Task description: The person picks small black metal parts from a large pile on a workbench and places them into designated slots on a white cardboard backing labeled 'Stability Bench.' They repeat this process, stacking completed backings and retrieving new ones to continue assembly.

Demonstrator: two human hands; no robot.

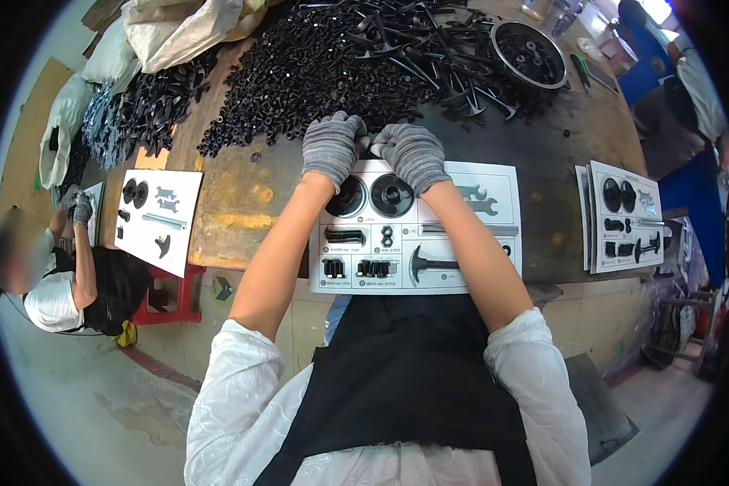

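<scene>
My left hand [332, 147] and my right hand [411, 155], both in grey knitted gloves, meet at the top edge of a white card [500, 178]. Their fingers are curled inward, with a small dark piece [371, 148] showing between them; its kind is hidden. Below my wrists the card carries two round black discs [392, 197], grey open-ended wrenches [479, 202], a long bar [502, 231], black bolts [378, 268], hex nuts [387, 236] and a black T-shaped handle [433, 263]. My forearms cover parts of it.
Beyond my hands spreads a heap of small black fasteners [292, 77], with black T-shaped handles [437, 61] and a round metal-rimmed bowl [564, 71] behind. Similar cards lie stacked at right [648, 185]; another card [188, 190] lies left. A co-worker [81, 275] sits far left.
</scene>
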